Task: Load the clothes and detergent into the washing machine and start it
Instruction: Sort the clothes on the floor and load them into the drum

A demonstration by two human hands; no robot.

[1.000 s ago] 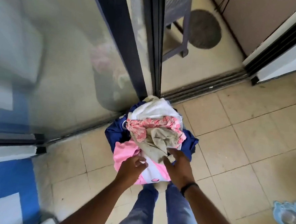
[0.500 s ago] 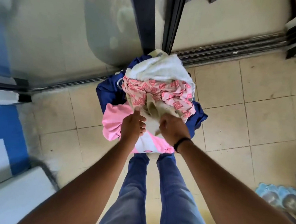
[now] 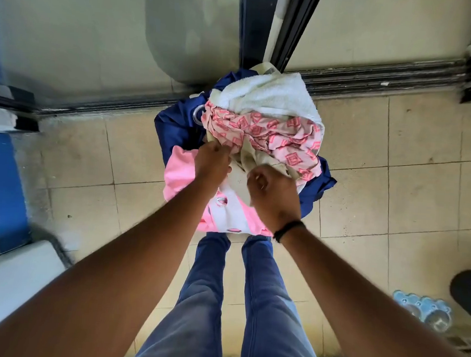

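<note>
**A:** so what's the grip on each side?

**B:** left hand (image 3: 212, 160) pinches the pink patterned cloth (image 3: 270, 137), right hand (image 3: 272, 193) is curled into the beige garment (image 3: 246, 162).

**A:** and the pile of clothes (image 3: 259, 141)?

**B:** held up over the tiled floor (image 3: 396, 175). Nearest is a pink and white piece (image 3: 226, 211), navy fabric (image 3: 173, 129) underneath, white towel (image 3: 270, 97) on the far side by the sliding door track (image 3: 375, 79).

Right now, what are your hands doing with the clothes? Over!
Left hand grips the patterned pink cloth. Right hand pinches the beige garment. Clothes pile off the floor, not loaded. Nothing in the way.
</note>
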